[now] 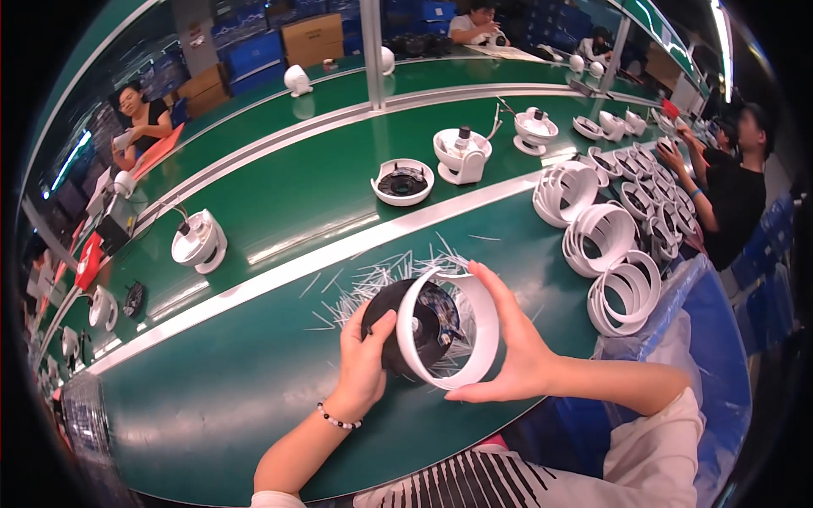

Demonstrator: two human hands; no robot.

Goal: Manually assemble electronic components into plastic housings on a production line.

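Note:
My left hand [362, 364] is closed around the edge of a black round housing [383, 324], its thumb lying on the face. A small circuit board [442, 311] shows on the housing's inner side. My right hand [523, 360] grips a white plastic ring [484, 347] between spread thumb and fingers. The ring is tilted and overlaps the right part of the black housing; whether the two touch cannot be told. Just beyond both parts, a loose heap of thin white sticks [377, 284] lies scattered on the green tabletop [212, 381], partly hidden by the parts.
Stacked white rings [627, 292] stand at the right, with several white shells [652, 199] behind them. A blue plastic-lined bin [711, 339] is near my right arm. White domed assemblies [461, 157] sit on the green conveyor [322, 186]. Co-workers [745, 186] are around the line.

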